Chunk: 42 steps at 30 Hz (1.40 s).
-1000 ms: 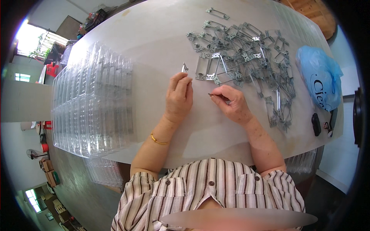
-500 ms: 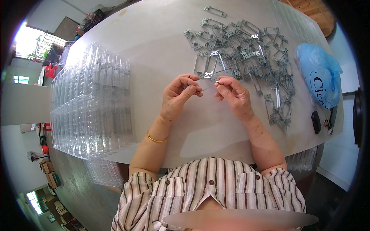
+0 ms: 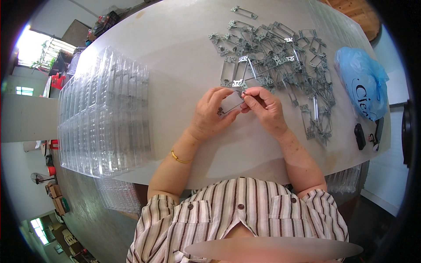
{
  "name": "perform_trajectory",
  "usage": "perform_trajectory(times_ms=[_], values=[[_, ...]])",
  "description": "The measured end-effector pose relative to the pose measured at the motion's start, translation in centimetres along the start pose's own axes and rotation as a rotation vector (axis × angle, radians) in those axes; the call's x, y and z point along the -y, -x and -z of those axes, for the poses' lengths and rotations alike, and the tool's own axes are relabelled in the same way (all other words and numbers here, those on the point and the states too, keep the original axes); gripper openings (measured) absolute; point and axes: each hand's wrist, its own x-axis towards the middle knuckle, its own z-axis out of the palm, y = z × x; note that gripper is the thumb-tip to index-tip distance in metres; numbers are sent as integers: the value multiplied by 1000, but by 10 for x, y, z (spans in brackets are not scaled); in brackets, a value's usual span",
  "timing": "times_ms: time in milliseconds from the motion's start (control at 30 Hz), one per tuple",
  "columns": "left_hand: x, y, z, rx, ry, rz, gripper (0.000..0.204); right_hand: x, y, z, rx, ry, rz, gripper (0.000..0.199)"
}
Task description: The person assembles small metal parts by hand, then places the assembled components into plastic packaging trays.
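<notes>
Between my hands, low over the table, is a thin metal frame (image 3: 232, 109) with small bracket ends, like those in the pile. My left hand (image 3: 212, 110) is closed around its left part, thumb along the lower rod. The fingertips of my right hand (image 3: 264, 108) pinch the frame's right end; whether they also hold a small separate part is hidden. Just beyond my fingers lies a heap of similar grey metal frames (image 3: 276, 61), tangled together, a few of them shiny. One loose frame (image 3: 244, 12) lies apart at the far side.
Stacked clear plastic trays (image 3: 105, 114) stand on the table's left. At the right are a blue plastic bag (image 3: 362, 83), a small black object (image 3: 359, 136) and a cord-like item (image 3: 374, 140). More clear trays (image 3: 118, 194) sit below the table edge at left.
My left hand has turned and moved right, closer to my right hand, its fingers now reaching over the frame. The frame shows more fully between both hands. The right hand has barely moved.
</notes>
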Motion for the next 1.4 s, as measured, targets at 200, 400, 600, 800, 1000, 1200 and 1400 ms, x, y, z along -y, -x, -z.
perform_trajectory(times_ms=[200,400,600,800,1000,1200,1400], values=[[1,8,-4,72,-103,43,52,0,0,0,31,24,34,9],[-5,4,-4,45,-75,21,52,1,1,-6,10,15,83,10],[1,13,1,66,239,278,38,5,4,-5,-25,-3,13,12],[3,6,11,141,938,758,37,13,5,-5,37,68,15,12],[4,5,12,131,957,787,35,13,6,-9,21,156,10,10],[1,4,12,151,948,761,33,15,6,-10,5,188,-8,9],[3,6,12,175,915,703,30,15,7,-10,2,181,-28,8]])
